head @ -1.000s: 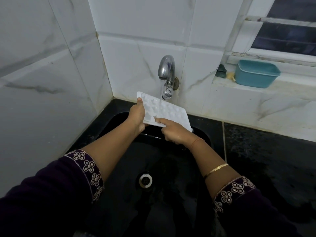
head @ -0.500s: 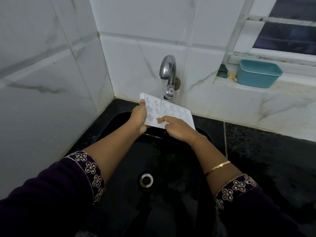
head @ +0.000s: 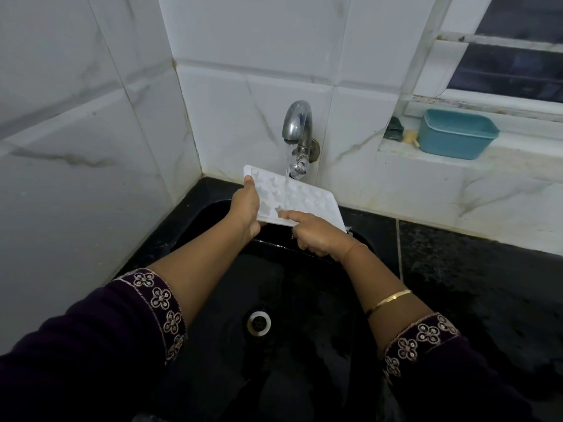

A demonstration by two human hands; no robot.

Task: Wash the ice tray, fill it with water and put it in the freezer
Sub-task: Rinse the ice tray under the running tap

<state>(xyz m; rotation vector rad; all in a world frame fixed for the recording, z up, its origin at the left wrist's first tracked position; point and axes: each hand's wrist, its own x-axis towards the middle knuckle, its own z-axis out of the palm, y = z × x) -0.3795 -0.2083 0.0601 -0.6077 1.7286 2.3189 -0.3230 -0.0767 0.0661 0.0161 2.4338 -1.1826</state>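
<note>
While the tap [head: 297, 123] runs into the black sink [head: 304, 300], left hand [head: 245, 208] grips the tray [head: 307, 202], right hand [head: 316, 234] pinches its near edge.

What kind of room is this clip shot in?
Probably a home kitchen: a black sink set in a dark counter, a wall tap running onto the ice tray, and marble-look tiled walls.

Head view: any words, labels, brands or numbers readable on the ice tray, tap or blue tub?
No readable text anywhere in this view.
The ice tray: plain white, moulded shapes only.
The tap: bare metal, no brand visible.
The blue tub: no label visible.
</note>
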